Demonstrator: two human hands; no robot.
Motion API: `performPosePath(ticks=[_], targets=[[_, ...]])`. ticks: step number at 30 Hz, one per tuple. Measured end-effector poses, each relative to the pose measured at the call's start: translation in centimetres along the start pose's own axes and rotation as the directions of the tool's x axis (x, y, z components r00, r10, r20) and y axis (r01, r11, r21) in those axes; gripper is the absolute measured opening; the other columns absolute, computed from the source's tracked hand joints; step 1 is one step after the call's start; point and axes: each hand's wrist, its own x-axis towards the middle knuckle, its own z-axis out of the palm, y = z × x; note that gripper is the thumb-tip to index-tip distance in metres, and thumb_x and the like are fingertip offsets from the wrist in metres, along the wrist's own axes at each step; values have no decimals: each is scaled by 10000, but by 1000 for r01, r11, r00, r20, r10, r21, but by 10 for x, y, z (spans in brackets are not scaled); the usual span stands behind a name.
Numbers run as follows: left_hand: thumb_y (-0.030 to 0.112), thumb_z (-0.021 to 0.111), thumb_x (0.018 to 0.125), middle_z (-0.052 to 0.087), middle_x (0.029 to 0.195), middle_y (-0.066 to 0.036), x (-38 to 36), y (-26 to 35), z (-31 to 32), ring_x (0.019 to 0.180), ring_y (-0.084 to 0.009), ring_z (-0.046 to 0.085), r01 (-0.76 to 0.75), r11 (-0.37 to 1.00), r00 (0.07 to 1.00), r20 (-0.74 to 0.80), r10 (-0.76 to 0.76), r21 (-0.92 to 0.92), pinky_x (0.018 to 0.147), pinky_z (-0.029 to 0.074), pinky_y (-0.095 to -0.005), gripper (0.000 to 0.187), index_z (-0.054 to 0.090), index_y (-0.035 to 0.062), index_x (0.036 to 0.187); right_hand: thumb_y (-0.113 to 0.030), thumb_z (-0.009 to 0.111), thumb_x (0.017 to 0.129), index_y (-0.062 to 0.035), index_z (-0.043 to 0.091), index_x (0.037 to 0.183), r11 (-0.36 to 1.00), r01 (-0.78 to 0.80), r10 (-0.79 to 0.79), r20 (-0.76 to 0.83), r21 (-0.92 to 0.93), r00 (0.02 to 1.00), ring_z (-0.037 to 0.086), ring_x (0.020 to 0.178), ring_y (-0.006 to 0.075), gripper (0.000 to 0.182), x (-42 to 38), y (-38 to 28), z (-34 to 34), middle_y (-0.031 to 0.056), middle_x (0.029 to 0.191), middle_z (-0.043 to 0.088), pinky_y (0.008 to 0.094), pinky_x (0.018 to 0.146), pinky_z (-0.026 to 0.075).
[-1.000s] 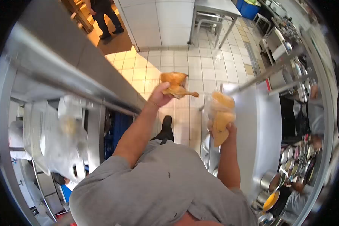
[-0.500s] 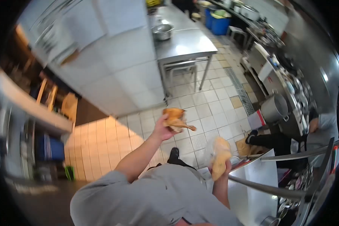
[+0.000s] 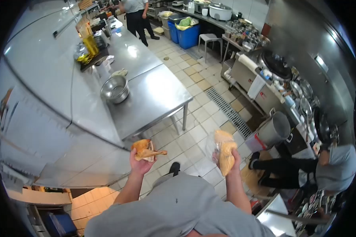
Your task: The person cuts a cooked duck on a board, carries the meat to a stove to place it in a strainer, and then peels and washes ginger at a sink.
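Note:
My left hand (image 3: 141,163) is closed around a browned piece of cooked poultry (image 3: 145,149), its leg bone pointing right. In my right hand (image 3: 236,158) is a clear plastic bag of pale orange, crumbly-looking food (image 3: 226,152), held upright with the fingers wrapped round its side. Both things are up in front of my body, over the tiled floor. The steel table (image 3: 158,94) is just beyond the poultry, and my shoe (image 3: 175,168) shows between the two hands.
A metal bowl (image 3: 115,90) sits on the table. On the right, a person in grey (image 3: 336,168) stands near a cooking range with a large pot (image 3: 273,127) beside it. A floor drain (image 3: 228,112) runs ahead. Blue bins (image 3: 188,36) and a stool (image 3: 210,38) are farther back.
My view has turned and moved toward the steel table, which now appears nearer and larger. Both hands keep hold of the poultry and the bag.

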Motion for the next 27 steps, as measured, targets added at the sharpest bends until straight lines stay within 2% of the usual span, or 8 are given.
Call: performPosePath(ticks=[1,4,5,8,14,18,22,27], targets=[[585,546,919,522,1459,-168,52,-1,8,1235,-409,594,84,996,995,62,-83,-20,908,581,-539,795,404,109,1538,-436,656,896,-25,449,1463,998,13,-15,35,67,999,656,1099,411,730,17,-19,-7,180,1305,619,544,927,573],[558,556,914,540,1434,-150,202,-23,44,1245,-409,577,267,963,961,84,-263,-36,910,557,-537,785,398,112,1540,-537,626,869,-59,512,1418,960,159,-225,-300,-231,927,667,1006,366,736,31,-79,-23,167,1214,649,484,800,577],[555,562,912,533,1444,-150,252,-32,60,1261,-411,566,307,951,948,99,-303,-25,914,556,-545,796,388,102,1544,-541,602,881,-74,515,1423,953,262,-303,-506,-153,807,676,977,365,722,46,-96,-37,166,1256,640,479,777,589],[537,584,905,508,1478,-156,398,-63,96,1295,-417,541,352,936,896,290,-336,-5,930,551,-564,830,362,66,1550,-604,547,893,-94,532,1422,922,326,-386,-513,-206,767,651,1052,334,735,86,-157,-57,122,1262,643,480,838,577],[534,631,875,499,1493,-150,597,-88,135,1313,-418,527,271,961,923,301,-241,-62,960,540,-563,867,362,61,1550,-490,654,875,-108,466,1478,939,318,-337,-516,-129,787,657,1096,333,738,259,-288,-69,134,1401,576,492,885,578],[558,626,881,499,1489,-141,675,-68,134,1306,-362,542,164,986,974,156,-164,12,978,531,-512,839,380,115,1550,-386,740,818,-27,500,1420,992,51,-73,-195,-117,978,669,1096,308,741,418,-378,-72,145,1308,638,444,909,583],[573,609,906,553,1416,-157,783,-53,125,1341,-366,519,94,995,976,197,-97,25,1027,491,-522,811,407,90,1525,-353,755,805,22,523,1382,992,-99,103,47,-76,994,682,1085,293,726,605,-428,-4,152,1245,674,423,906,583],[549,624,898,554,1429,-111,958,-48,121,1332,-334,528,261,957,956,175,-237,-128,1044,462,-532,779,423,127,1522,-329,756,810,50,521,1389,958,-231,265,213,-172,941,690,1086,297,731,792,-478,59,174,1234,681,416,925,575]])
